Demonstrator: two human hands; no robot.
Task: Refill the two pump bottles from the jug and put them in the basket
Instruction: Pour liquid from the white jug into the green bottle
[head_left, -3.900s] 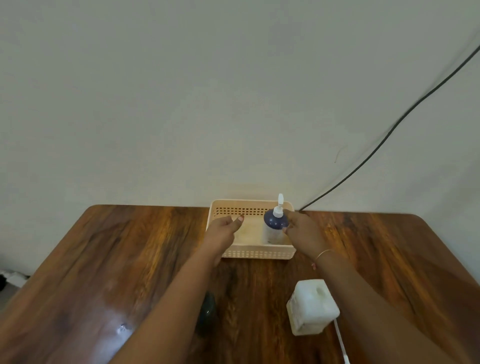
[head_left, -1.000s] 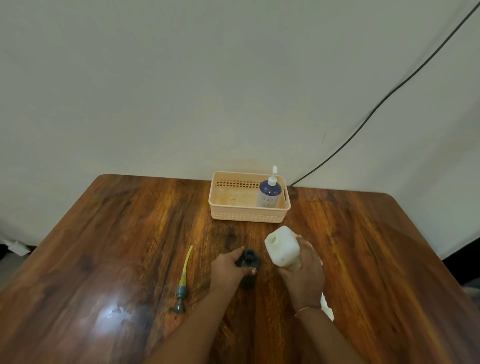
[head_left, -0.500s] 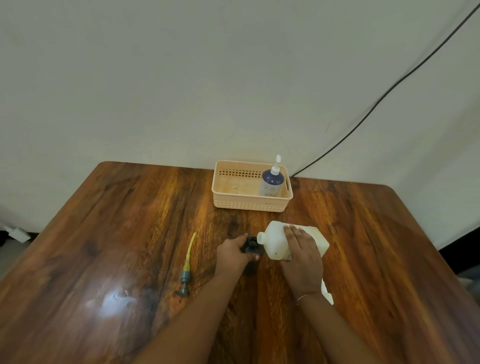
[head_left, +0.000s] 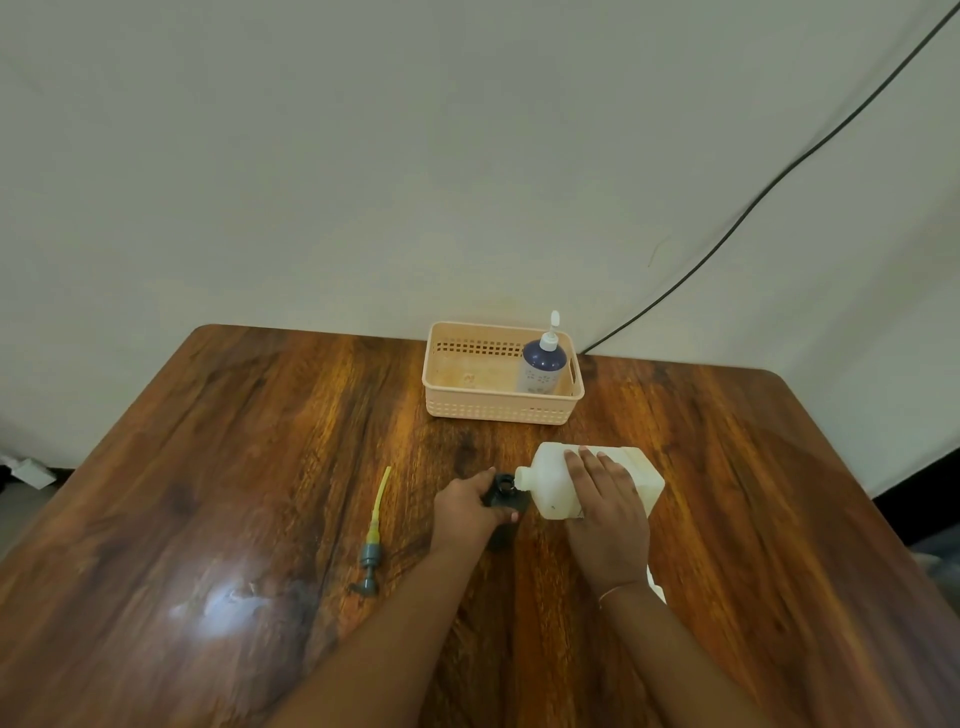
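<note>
The wooden table (head_left: 218, 467) carries the basket (head_left: 498, 405), one blue pump bottle (head_left: 540, 366) upright inside. My right hand (head_left: 605, 512) clasps the tipped white jug (head_left: 550, 480), spout at the dark bottle (head_left: 501, 496) my left hand (head_left: 465, 506) wraps. The pump (head_left: 373, 540) lies alongside.

Plain pale wall (head_left: 415, 156) — black cable (head_left: 779, 176), glossy wooden table (head_left: 208, 493)

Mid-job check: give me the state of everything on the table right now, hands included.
Jug: tipped on its side, spout at the dark bottle's mouth.
Dark bottle: upright, pump off, open.
Pump head: lying loose on the table.
Blue bottle: upright in the basket, pump on.
Left hand: gripping the dark bottle.
Right hand: holding the jug.
</note>
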